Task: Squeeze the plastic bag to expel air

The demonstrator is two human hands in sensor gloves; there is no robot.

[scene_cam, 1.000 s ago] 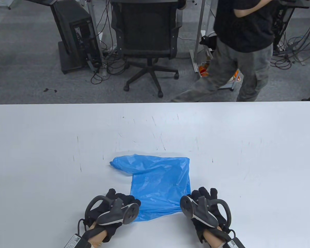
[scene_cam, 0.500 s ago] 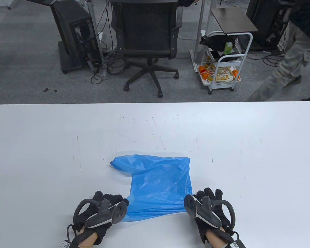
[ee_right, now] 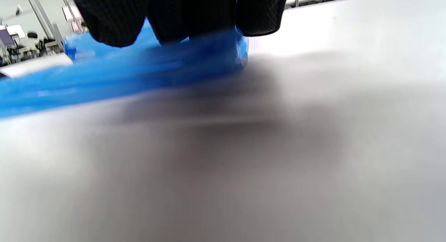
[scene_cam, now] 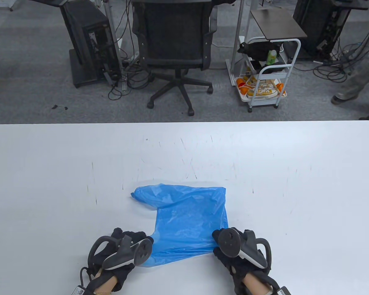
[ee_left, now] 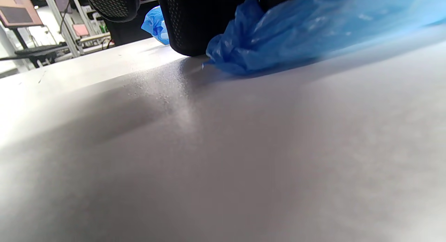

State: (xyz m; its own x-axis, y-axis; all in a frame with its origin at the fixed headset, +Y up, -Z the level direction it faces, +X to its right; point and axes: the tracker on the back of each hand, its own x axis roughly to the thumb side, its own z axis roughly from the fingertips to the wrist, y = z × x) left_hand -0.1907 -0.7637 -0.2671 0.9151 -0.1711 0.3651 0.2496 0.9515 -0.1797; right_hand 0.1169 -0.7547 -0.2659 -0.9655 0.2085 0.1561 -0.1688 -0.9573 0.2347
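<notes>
A crumpled blue plastic bag (scene_cam: pixel 187 221) lies flat on the white table (scene_cam: pixel 279 172), near the front edge, with one flap reaching out to the left. My left hand (scene_cam: pixel 132 237) holds the bag's near left corner. In the left wrist view its fingers (ee_left: pixel 188 22) touch the table and the bag (ee_left: pixel 296 33) bunches up between them. My right hand (scene_cam: pixel 217 243) is on the near right corner. In the right wrist view its fingers (ee_right: pixel 188 15) curl over the bag's edge (ee_right: pixel 104 75), which is blurred.
Beyond the table's far edge stand a black office chair (scene_cam: pixel 175 40), a computer tower (scene_cam: pixel 89 40) and a white cart (scene_cam: pixel 264 76) with shoes. A person's leg (scene_cam: pixel 359 76) shows at the right edge.
My left hand has drawn the bag's near left corner to the left. My right hand has moved left onto the near right corner and turned. The person behind has walked off to the right.
</notes>
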